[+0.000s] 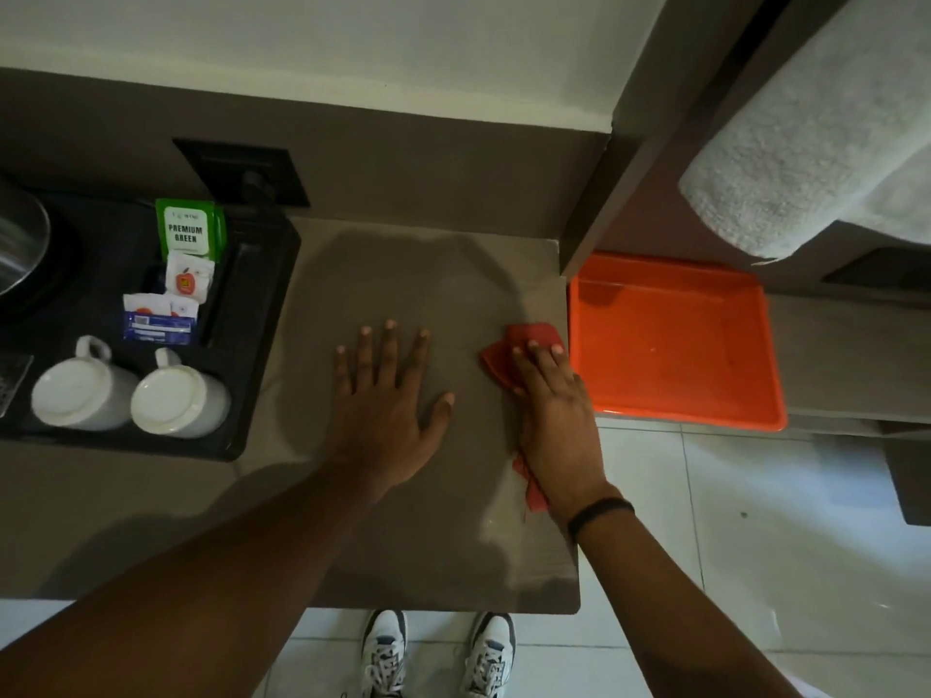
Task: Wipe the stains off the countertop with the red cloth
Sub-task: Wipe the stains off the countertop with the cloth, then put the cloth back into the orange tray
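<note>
The red cloth (504,347) lies on the brown countertop (413,274) near its right edge. My right hand (554,410) presses flat on the cloth, which shows beyond the fingertips and again below the palm by the wrist. My left hand (390,395) rests flat on the bare countertop to the left of the cloth, fingers spread, holding nothing. Faint pale smears show on the surface behind the hands and near the front right corner.
A black tray (252,274) at the left holds two upturned white cups (179,398), tea sachets (189,234) and a metal kettle (20,239). An orange tray (675,340) sits on a lower shelf right of the countertop. A white towel (816,128) hangs above it.
</note>
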